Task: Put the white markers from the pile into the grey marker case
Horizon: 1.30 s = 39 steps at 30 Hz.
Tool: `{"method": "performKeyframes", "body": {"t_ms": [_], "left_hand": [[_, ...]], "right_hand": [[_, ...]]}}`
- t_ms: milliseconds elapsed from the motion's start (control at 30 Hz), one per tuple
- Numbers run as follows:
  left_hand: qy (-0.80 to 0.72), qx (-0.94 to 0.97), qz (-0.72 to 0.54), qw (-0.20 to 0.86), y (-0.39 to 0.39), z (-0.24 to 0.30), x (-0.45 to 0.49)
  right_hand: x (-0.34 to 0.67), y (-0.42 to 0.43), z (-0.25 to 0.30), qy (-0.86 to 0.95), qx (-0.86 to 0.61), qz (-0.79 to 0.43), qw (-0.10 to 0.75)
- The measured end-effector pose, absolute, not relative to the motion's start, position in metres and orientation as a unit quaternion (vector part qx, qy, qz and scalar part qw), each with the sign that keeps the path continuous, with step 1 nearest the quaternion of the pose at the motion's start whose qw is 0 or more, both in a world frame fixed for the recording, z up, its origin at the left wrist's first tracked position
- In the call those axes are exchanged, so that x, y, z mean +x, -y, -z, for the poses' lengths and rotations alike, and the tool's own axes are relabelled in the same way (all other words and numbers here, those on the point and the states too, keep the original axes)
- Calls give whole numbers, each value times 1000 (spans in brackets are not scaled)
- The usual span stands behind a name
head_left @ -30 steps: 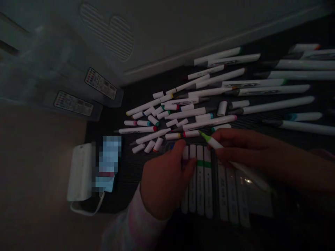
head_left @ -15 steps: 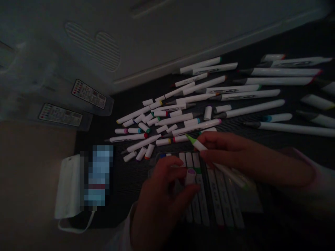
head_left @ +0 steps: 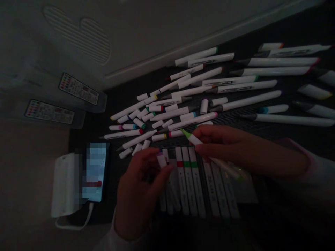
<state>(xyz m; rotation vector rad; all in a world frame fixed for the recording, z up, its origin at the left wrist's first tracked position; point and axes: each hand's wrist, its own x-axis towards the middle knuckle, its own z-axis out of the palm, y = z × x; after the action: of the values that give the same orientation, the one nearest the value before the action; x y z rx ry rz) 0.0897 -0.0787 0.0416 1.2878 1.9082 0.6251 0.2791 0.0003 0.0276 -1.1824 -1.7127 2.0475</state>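
Note:
My right hand [head_left: 225, 144] is closed around an uncapped marker [head_left: 195, 140] with a white barrel. Its bright green nib points up and left. Between the thumb and fingers of my left hand [head_left: 142, 186] is a small white marker cap [head_left: 161, 159] with a purple end. Below and between both hands lies a row of capped white markers [head_left: 186, 188] side by side, some with red or green bands. My left hand partly covers the row's left end, and my right hand hides part of its upper right.
Many loose markers [head_left: 248, 85] and caps [head_left: 138, 122] lie scattered over the dark table beyond my hands. To the left are a phone [head_left: 95, 174] and a white corded device [head_left: 64, 186]. Clear plastic cases [head_left: 78, 89] with colour labels stand at the upper left, beside a pale panel [head_left: 167, 38].
My left hand has moved left with the cap, uncovering more of the marker row. The right hand still holds the green marker in much the same pose. The whole view has shifted slightly.

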Motion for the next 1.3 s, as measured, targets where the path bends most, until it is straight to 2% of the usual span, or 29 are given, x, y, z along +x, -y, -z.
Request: {"method": "performKeyframes", "body": {"t_ms": [233,433,767,967,1300], "left_hand": [[-688,686,-149,186,75,-24,92],[-659,735,-119,108,74,-18,95],[-670,719,-132,129,86,-26,79],[-577,796,-105,149,94,-31,69],[-484,864,-18,141,106,-27,58]], "right_hand": [[278,-1,-28,556,-403,-719,111],[280,-2,-29,514,-429,-732,127],[285,-7,-33,401,-419,-796,172],[289,-13,-46,336,-486,-753,289],[292,-15,-44,335,-460,-754,329]]}}
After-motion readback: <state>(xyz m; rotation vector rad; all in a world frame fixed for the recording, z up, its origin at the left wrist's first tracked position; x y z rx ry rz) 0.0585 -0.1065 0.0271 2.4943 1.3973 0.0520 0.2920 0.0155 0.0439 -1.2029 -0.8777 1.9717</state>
